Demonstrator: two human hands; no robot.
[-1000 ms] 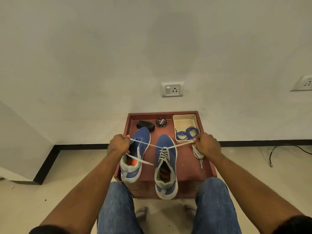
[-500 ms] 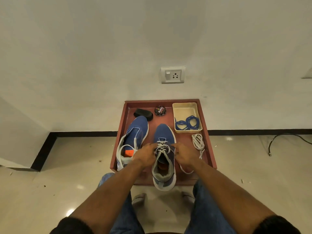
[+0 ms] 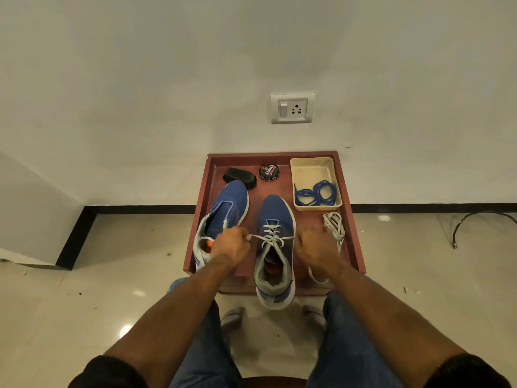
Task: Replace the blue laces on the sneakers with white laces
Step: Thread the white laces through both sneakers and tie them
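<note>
**White lace going into the right sneaker**

I see my left hand [image 3: 231,245] pinching one white lace [image 3: 272,237] end; my right hand [image 3: 314,245] grips the other. The sneaker [image 3: 275,247] sits on a red surface [image 3: 353,233] against a white wall [image 3: 167,93]. Blue laces [image 3: 317,194] lie in a tray [image 3: 313,170].

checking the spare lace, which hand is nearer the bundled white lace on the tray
Right. The right hand is just beside the bundled white lace, at its left edge. The left hand is across the laced sneaker, over the other sneaker.
</note>
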